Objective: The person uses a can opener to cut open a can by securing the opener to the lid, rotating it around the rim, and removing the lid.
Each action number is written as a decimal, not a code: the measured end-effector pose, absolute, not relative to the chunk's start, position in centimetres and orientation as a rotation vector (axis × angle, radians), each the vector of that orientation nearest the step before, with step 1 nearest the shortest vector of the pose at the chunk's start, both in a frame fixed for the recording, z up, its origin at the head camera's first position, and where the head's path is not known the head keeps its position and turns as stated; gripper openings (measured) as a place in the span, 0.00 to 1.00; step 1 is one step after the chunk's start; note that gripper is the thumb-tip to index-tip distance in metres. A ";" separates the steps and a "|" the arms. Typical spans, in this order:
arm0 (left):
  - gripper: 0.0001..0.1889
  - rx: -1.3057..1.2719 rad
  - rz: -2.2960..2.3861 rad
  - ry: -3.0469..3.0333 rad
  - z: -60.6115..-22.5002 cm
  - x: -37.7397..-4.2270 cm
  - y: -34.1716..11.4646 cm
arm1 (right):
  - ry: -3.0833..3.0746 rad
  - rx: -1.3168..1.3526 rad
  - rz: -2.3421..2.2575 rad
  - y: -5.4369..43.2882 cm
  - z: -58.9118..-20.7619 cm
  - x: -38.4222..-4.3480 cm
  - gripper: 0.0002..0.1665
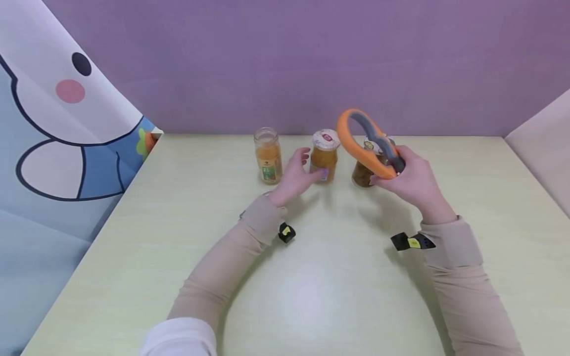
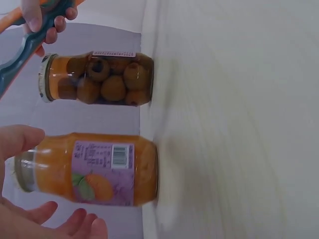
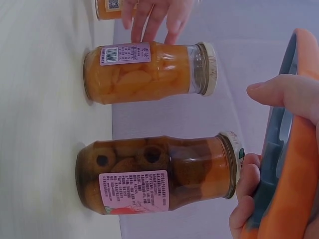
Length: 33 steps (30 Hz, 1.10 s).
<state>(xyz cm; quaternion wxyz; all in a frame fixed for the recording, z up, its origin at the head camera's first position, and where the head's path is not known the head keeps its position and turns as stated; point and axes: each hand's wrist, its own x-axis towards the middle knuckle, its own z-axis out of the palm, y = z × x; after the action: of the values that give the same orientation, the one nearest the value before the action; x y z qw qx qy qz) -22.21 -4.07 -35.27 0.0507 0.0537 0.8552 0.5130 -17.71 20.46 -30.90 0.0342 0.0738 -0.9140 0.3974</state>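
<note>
A jar of orange fruit [image 1: 323, 159] with a white lid stands upright in the middle of the row. My left hand [image 1: 296, 175] is around its left and near side, thumb and fingers spread; in the left wrist view the thumb [image 2: 22, 138] lies by the jar's neck. Raised in my right hand [image 1: 414, 180] is an orange and grey jar opener [image 1: 362, 154], gripped by its handle end with its loop pointing up and left. Behind it, partly hidden, stands a lidded jar of dark round fruit [image 1: 361, 175], plainly seen in the right wrist view.
An open-topped glass jar [image 1: 268, 158] with orange contents and a green label stands left of my left hand. The pale table [image 1: 303, 296] ends at a purple backdrop [image 1: 289, 64]. A cartoon-printed cloth [image 1: 67, 163] hangs along the left side.
</note>
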 end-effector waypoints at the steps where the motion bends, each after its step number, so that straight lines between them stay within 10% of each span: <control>1: 0.39 0.165 1.571 2.601 -35.3 -22.4 -3.8 | -2.811 0.226 1.223 20.5 -30.8 -17.7 0.40; 33: 0.41 0.080 1.725 2.522 -37.1 -25.3 -1.3 | -2.753 0.135 1.246 21.3 -30.6 -17.6 0.34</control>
<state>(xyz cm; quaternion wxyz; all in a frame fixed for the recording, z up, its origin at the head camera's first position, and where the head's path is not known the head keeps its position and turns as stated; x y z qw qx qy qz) -25.29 -1.25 -37.07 0.0423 0.0262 0.8244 0.5638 -17.62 21.35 -30.64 0.0583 0.0445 -0.9085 0.4114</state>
